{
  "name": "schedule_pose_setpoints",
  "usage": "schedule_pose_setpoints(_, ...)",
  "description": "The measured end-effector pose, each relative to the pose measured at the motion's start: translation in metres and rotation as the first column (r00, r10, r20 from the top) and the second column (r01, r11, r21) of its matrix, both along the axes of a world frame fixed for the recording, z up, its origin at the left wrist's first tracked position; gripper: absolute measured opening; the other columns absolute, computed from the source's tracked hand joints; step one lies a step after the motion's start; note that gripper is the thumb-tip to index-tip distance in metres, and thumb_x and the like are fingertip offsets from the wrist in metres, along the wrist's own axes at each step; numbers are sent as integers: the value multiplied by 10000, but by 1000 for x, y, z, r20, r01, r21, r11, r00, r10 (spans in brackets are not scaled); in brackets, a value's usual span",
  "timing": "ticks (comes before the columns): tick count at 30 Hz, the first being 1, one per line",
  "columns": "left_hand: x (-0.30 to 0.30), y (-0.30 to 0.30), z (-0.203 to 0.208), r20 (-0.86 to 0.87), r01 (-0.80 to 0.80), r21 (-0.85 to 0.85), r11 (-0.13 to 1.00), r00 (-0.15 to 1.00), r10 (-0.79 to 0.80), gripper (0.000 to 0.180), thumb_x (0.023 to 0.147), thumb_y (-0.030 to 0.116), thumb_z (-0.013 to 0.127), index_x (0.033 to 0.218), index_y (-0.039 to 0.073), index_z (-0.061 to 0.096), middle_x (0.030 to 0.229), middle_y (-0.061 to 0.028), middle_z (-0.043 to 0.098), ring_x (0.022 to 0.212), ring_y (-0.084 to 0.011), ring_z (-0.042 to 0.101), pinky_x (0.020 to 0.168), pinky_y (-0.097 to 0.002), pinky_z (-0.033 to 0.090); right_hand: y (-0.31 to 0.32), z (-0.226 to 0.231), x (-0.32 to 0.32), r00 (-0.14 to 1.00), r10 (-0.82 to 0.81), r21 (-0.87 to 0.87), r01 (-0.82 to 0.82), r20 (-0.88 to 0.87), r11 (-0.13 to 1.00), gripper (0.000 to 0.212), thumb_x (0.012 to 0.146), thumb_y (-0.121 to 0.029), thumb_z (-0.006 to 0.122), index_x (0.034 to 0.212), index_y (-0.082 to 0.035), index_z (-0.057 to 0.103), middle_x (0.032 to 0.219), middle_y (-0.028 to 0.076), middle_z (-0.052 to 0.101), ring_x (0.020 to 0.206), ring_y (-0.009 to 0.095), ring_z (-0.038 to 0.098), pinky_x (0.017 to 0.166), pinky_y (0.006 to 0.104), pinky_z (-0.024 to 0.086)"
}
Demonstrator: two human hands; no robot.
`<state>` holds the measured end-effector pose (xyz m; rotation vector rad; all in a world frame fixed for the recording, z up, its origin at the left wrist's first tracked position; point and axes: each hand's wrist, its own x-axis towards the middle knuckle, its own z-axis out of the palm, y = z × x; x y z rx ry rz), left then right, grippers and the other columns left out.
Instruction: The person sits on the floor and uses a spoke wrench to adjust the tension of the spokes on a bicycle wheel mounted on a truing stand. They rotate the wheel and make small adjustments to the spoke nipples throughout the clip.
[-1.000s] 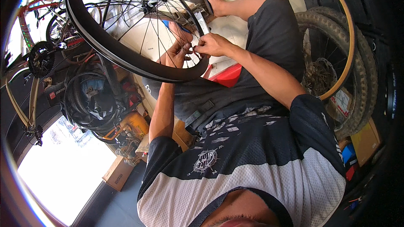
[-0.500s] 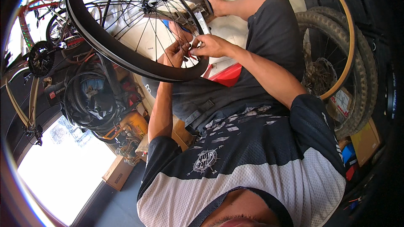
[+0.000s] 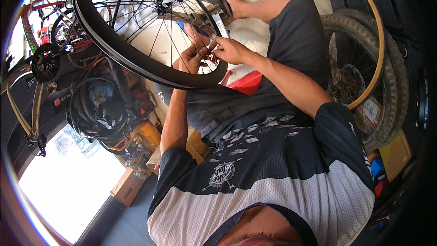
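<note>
Cluttered bike-shop floor surrounds me: spare tyres (image 3: 373, 68) right, coiled tyres (image 3: 98, 109) left. My left hand (image 3: 191, 59) and right hand (image 3: 230, 50) meet at the near rim of the black spoked wheel (image 3: 136, 59), fingers pinching something small among the spokes; what exactly, I cannot tell.

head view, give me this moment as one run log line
left hand: at spokes by black wheel rim | right hand: pinching small part, unclear | wheel: in stand, upright | spare knobby tyre: right side
</note>
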<state>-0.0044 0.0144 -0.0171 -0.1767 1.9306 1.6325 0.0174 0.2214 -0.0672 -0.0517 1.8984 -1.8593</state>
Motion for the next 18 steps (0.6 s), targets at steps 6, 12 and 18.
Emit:
schedule_pose_setpoints(6,0,-9,-8,7,28,-37,999,1000,-28,212,1021,173,677,1066,-34,676,854,-66,708,703,-129,649,612,-257,517,4,18,3,992,87,126,-76,-89,989,387,881,-319,689,1124,-17,684,1011,198,758,984,359,731,878,433,559)
schedule_pose_setpoints(12,-4,-11,-3,17,71,-113,991,997,-69,217,1011,195,698,1037,-20,682,838,-44,697,718,-114,634,622,-254,505,7,11,-2,969,134,172,-99,-206,980,375,862,-261,663,1154,-28,682,990,224,745,991,370,723,886,441,556)
schedule_pose_setpoints(18,1,3,4,-13,40,-60,997,999,-41,238,1012,209,700,1045,-26,677,840,-41,693,711,-114,632,620,-261,507,3,10,-1,998,66,64,-66,8,996,414,872,-280,661,1191,-16,646,990,247,734,979,393,713,872,440,554)
